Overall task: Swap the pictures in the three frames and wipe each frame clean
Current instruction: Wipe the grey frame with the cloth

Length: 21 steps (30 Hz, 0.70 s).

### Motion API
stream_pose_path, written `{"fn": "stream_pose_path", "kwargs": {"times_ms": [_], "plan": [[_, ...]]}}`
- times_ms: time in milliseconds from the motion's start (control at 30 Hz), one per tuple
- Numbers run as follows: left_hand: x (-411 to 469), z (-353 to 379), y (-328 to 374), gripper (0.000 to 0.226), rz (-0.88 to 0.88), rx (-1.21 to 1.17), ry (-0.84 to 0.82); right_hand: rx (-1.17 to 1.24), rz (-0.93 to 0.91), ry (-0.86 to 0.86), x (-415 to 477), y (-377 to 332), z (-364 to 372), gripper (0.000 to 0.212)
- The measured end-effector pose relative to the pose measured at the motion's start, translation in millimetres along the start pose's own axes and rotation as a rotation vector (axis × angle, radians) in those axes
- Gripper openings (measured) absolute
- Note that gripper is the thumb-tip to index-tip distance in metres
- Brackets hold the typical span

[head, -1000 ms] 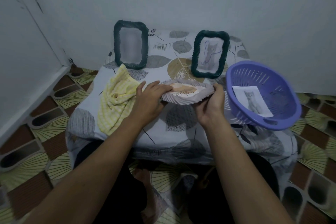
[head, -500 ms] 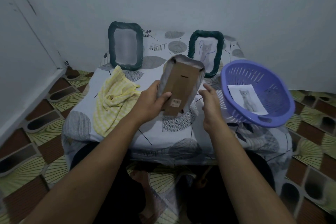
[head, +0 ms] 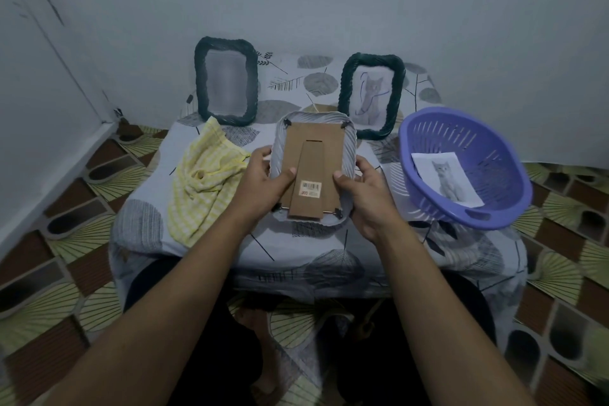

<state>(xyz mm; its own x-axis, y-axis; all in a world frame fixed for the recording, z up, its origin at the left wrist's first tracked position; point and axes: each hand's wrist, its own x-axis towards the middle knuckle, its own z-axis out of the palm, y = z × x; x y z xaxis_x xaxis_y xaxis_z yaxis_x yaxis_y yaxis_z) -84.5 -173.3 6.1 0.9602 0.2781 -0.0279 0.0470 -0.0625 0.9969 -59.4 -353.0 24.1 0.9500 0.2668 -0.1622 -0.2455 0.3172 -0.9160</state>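
The left hand (head: 263,182) and right hand (head: 369,192) grip the grey ridged picture frame (head: 314,171) by its long sides, brown cardboard backing (head: 314,145) facing up, thumbs nearest the lower corner clips.

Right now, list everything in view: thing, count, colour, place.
Pale grey ridged picture frame: 1, grey with brown cardboard back and stand, held back-up over the table's middle.
Dark green rope-edged frames: 2, standing at the table's far side; left one blurred inside, right one shows a cat picture.
Yellow checked cloth: 1, crumpled on the table's left.
Purple slotted plastic basket: 1, on the table's right edge.
Loose cat photo: 1, grey on white, inside the basket.
Leaf-print tablecloth: 1, grey-white, covering the table.
Left hand, right hand: gripping the grey frame's sides.
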Motion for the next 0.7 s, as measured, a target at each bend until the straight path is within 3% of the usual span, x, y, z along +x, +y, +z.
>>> {"fn": "stream_pose_path", "kwargs": {"times_ms": [133,200,333,533,700], "plan": [[-2,-1,4,0.07,0.277,0.433,0.253,0.01,0.014,0.048,3,8,3,0.039],[-6,2,10,0.071,0.335,0.519,0.209,0.022,0.025,0.072,5,11,5,0.041],[-13,10,14,0.083,0.235,0.686,0.036,0.077,0.066,0.082,7,13,7,0.041],[-10,14,23,0.072,0.147,0.821,0.036,0.065,0.056,0.086,8,17,10,0.043],[-7,8,48,0.076,0.093,0.884,-0.022,-0.004,-0.028,0.091,7,21,5,0.04]]}}
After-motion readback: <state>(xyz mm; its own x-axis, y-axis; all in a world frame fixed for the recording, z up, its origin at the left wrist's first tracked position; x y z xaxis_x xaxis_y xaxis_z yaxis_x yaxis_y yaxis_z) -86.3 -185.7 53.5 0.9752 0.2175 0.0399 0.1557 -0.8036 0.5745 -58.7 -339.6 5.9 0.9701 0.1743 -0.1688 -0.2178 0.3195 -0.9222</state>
